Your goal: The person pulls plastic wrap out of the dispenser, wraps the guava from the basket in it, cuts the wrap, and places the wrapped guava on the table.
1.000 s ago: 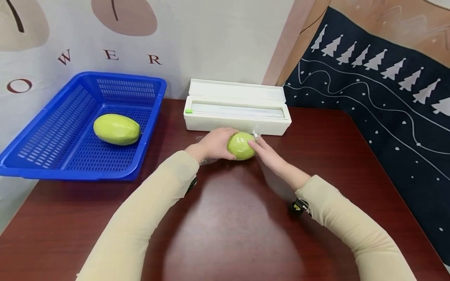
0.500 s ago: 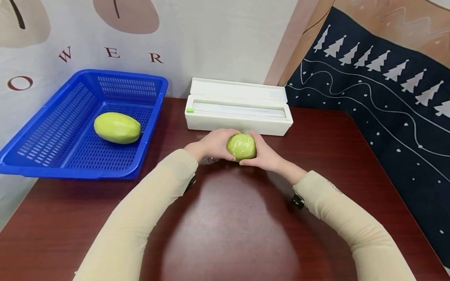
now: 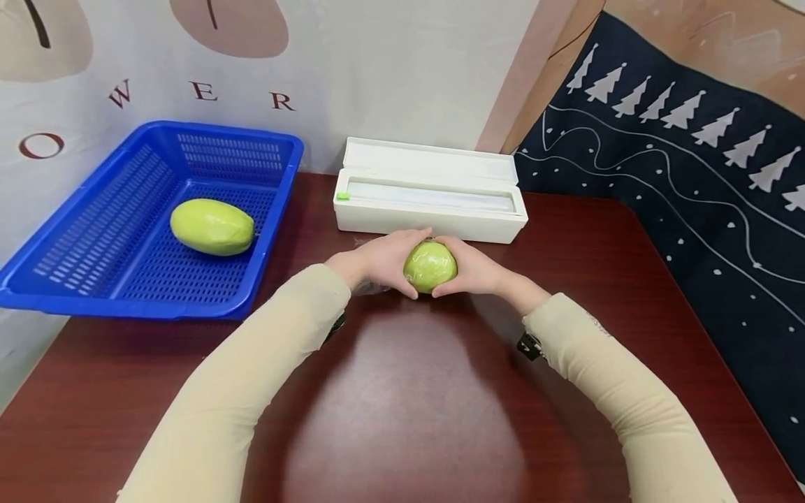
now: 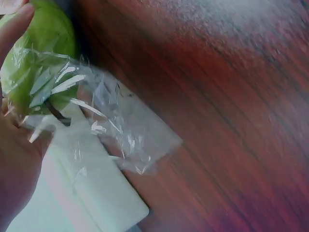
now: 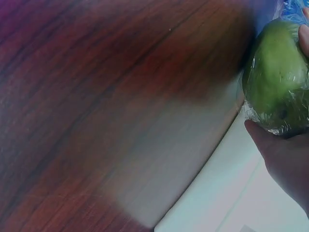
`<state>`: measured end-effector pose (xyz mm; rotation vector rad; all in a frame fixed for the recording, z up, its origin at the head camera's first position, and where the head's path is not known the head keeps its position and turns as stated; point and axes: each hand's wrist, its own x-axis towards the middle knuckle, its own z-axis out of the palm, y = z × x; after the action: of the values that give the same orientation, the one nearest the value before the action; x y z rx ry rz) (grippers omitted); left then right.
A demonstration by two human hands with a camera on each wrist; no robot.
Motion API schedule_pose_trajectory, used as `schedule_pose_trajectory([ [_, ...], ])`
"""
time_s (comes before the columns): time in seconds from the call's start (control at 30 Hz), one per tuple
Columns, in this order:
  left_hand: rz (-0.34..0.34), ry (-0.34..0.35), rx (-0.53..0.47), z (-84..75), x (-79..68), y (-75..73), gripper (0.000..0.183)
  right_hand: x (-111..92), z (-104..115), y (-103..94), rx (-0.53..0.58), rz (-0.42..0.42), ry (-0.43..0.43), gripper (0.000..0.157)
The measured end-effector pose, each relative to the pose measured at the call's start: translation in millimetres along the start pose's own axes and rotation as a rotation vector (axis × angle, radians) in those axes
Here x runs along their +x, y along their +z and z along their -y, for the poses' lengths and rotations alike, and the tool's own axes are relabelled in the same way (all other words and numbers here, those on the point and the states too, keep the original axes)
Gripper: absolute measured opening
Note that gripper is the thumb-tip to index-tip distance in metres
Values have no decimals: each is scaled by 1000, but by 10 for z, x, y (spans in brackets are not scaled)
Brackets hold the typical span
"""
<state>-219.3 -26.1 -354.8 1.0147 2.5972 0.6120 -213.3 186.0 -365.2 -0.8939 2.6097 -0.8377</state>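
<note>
Both hands hold a green papaya point(image 3: 430, 267) wrapped in shiny cling film, just in front of a white film dispenser point(image 3: 434, 221). My left hand point(image 3: 386, 261) grips its left side, thumb curled near the front. On the opposite side my right hand point(image 3: 475, 270) curls round it, with the thumb low. In the left wrist view, loose crumpled cling film point(image 4: 123, 123) sticks out past the papaya's stem end. Smooth film covers the papaya point(image 5: 275, 72) in the right wrist view. Some fingers are hidden behind the fruit.
At the left stands a blue perforated basket point(image 3: 277, 230) holding another green papaya point(image 3: 212, 227). The dispenser's lid point(image 3: 430, 159) is raised, and a green slider point(image 3: 342, 196) sits at its left end. Printed cloths hang behind the dark red table point(image 3: 402, 419).
My right hand has gone from pressing the film at the papaya's right end to gripping that end. The fruit has turned slightly, and its film lies flatter there.
</note>
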Motion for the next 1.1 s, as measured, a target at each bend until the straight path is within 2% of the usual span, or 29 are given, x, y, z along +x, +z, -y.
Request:
schedule_pose_trajectory([
  [0.17,52,-117,111,74,-130,-102,123,-18,4,-4,-15,-6,17,86],
  [0.33,177,-275,151,97,-274,-186,123,-46,-6,-14,-21,-11,38,86],
  [0.43,256,-330,163,111,-311,-140,107,-54,-3,-8,-29,-8,41,86],
  [0.53,293,-330,199,120,-317,-96,75,-54,7,-1,-28,-4,35,85],
  [0.6,293,-293,218,112,-319,-102,58,-53,14,2,-30,-3,29,85],
  [0.77,300,-223,246,102,-300,-153,39,-49,12,-4,-30,-1,34,86],
  [0.9,274,-297,278,115,-309,-190,34,-48,6,-9,-25,6,40,86],
  [1.0,193,-365,286,130,-312,-207,31,-46,3,-13,-15,11,46,85],
  [1.1,85,-382,272,137,-290,-214,30,-40,12,-19,-11,17,52,85],
])
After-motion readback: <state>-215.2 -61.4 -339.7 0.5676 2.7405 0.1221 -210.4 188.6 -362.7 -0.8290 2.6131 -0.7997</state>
